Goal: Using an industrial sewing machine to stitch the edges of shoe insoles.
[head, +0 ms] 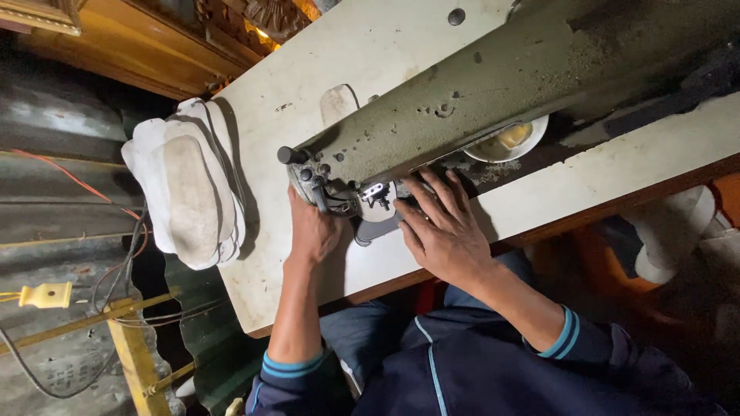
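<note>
The grey workpiece [375, 223] lies flat on the worktop [324, 54] under the sewing machine's [478, 85] needle end. We press our right hand [441, 231] on it, fingers spread, while our left hand [312, 231] curls beside the machine head, its grip unclear. A stack of pale insoles [189, 185] sits left of the machine.

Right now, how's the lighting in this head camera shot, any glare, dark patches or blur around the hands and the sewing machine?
In the head view, the white table is brightly lit, nearly washed out at top; the right hand and left hand look sharp at the sewing machine; the insole stack casts a shadow rightward; the left edge and lower right sink into darkness.
</note>
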